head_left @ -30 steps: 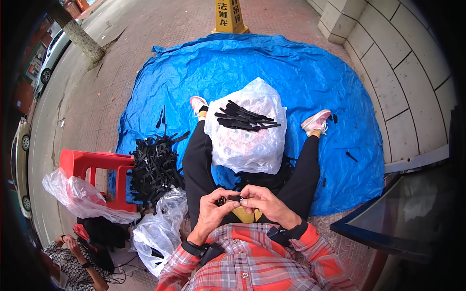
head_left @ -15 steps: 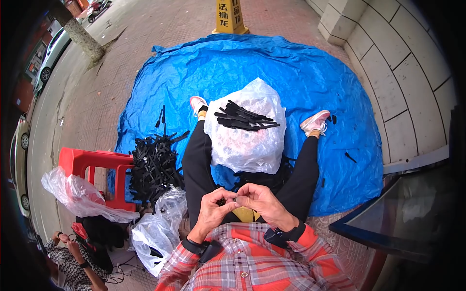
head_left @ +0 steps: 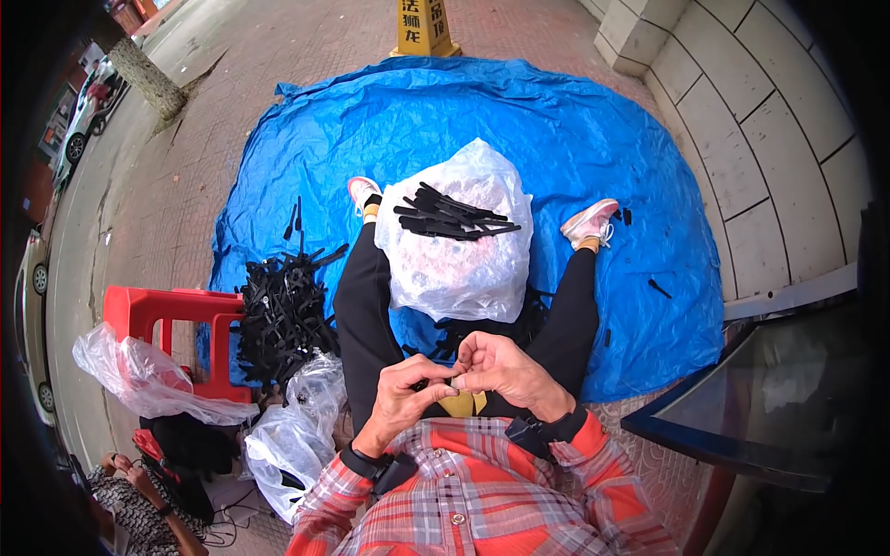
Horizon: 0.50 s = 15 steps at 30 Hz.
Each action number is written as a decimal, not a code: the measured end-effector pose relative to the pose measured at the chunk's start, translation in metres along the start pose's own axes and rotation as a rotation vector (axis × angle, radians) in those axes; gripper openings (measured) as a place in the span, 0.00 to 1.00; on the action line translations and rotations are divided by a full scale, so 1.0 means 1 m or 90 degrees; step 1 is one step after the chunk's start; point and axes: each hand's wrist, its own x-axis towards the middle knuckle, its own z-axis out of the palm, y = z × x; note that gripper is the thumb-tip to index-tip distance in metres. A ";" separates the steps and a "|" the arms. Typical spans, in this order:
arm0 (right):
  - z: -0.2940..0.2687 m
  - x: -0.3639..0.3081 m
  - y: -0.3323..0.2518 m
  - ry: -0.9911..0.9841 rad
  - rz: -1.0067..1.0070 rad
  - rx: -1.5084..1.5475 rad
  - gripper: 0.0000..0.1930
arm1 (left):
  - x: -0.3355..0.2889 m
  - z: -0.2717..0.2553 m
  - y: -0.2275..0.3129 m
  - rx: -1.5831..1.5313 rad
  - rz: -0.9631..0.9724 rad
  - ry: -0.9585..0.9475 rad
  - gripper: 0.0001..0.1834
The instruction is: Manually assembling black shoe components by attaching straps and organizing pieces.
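Close in front of my body, my left hand (head_left: pixel 408 391) and my right hand (head_left: pixel 505 372) meet with thumbs and fingertips pinched together. Whatever small thing lies between the fingers is mostly hidden by them. Beyond them, between my legs, a stuffed whitish plastic bag (head_left: pixel 459 278) carries a bunch of slim black strap-like pieces (head_left: pixel 454 215) on its top. More black pieces (head_left: pixel 519 326) lie in shadow between the bag and my hands. To the left of my leg is a large heap of similar black pieces (head_left: pixel 283 320).
A blue tarp (head_left: pixel 603 120) spreads beneath, with a few stray black pieces at its sides. On the left stand a red plastic stool (head_left: pixel 222 352) and crumpled clear bags (head_left: pixel 292 435); another person's hands (head_left: pixel 130 471) show there. A dark-framed glass panel (head_left: pixel 769 389) juts in at right.
The whole view has shifted slightly, so things sit a little further left and higher. Both hands stay pinched together, with the right fingers moved slightly.
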 end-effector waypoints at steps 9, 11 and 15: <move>0.000 0.001 0.004 -0.029 -0.010 -0.213 0.13 | 0.005 -0.006 0.010 0.090 0.082 -0.043 0.11; 0.002 -0.001 0.000 -0.056 -0.009 -0.383 0.14 | 0.004 -0.010 0.007 0.105 0.063 -0.040 0.13; 0.000 -0.004 -0.001 -0.052 -0.024 -0.298 0.12 | 0.001 -0.009 -0.005 -0.107 -0.164 0.042 0.18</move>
